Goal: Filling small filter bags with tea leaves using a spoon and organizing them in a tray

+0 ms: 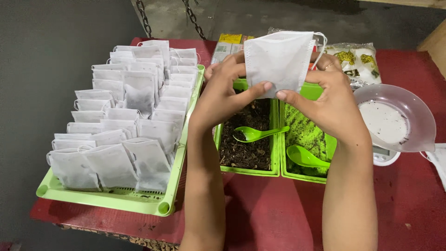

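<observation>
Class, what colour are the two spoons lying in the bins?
Bright green, both spoons, matching the bins; head view shows it.

- Yellow packet [231,38], top centre: lower part hidden behind the white pouch [279,60] and left hand [223,93].
- Printed bag [357,62], upper right: partly covered by the right hand [327,100].
- Scale [384,155]: mostly under the clear bowl [395,118].
- White item [439,162], right edge: cut off.
</observation>
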